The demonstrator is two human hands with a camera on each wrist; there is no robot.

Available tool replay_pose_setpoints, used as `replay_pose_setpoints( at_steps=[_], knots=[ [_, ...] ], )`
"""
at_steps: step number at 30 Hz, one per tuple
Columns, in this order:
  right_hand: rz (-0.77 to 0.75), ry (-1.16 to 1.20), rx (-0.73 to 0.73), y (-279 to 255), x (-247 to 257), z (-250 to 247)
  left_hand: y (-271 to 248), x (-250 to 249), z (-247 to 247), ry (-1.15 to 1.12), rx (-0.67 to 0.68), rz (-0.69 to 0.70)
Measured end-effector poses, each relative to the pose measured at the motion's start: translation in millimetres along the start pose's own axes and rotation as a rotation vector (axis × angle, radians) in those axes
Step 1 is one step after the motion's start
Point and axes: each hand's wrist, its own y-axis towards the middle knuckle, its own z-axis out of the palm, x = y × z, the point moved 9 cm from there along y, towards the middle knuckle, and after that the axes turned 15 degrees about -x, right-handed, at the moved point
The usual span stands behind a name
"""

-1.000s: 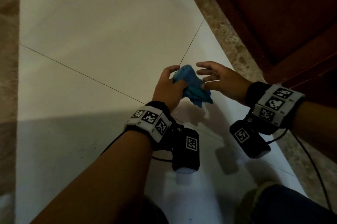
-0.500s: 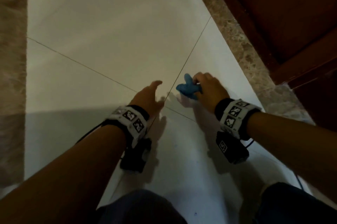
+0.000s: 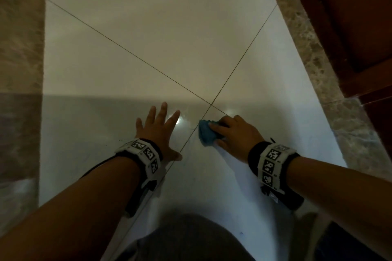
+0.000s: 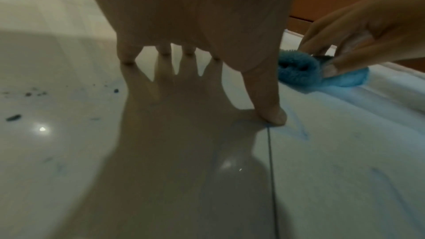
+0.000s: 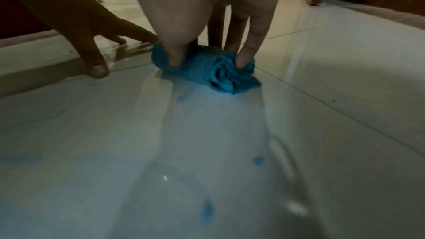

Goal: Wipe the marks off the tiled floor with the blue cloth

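Since a second ago, your hands have dropped from mid-air to the floor: then both were at the cloth above the tiles, now only the right keeps it.

Left to right, head view. Brown stone border runs down the left edge. Your left hand sits lower centre, fingers straight and spread, flat on the pale tiled floor, holding nothing; likely a brace for your weight as you lean in. A grout line runs between the hands. Just right of it, your right hand has thumb and fingers curled over the bunched blue cloth, pressing it down on the tile just below the grout crossing. Dark wood furniture fills the upper right.

Bunching the cloth probably concentrates pressure for scrubbing.

Head view shows almost no marks. Left wrist view picks up dark specks at left and a faint blue streak by your thumb. Right wrist view shows blue spots on the tile in the lower frame, still to wipe, plus the cloth's rolled end.
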Motion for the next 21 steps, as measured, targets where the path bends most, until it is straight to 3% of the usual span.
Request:
replay_pose_setpoints(
  at_steps=[2, 6, 9, 17, 20, 21],
  knots=[
    [0.015, -0.003, 0.0, 6, 3, -1, -1, 1, -1, -0.012, -0.002, -0.008],
    [0.36, 0.053, -0.16, 32, -39, -18, 0, -1, -3, -0.025, -0.01, -0.006],
    [0.467, 0.097, -0.238, 36, -39, -19, 1, -2, -3, -0.026, -0.016, 0.002],
    [0.164, 0.177, -0.149, 38, 22, -15, 4, -1, -2, -0.037, -0.005, 0.0],
    [-0.045, 0.056, -0.077, 37, 42, -4, 2, 1, -3, -0.032, -0.014, 0.009],
    [-0.053, 0.061, -0.076, 43, 37, -2, 2, 2, -3, -0.026, -0.017, 0.017]
  ],
)
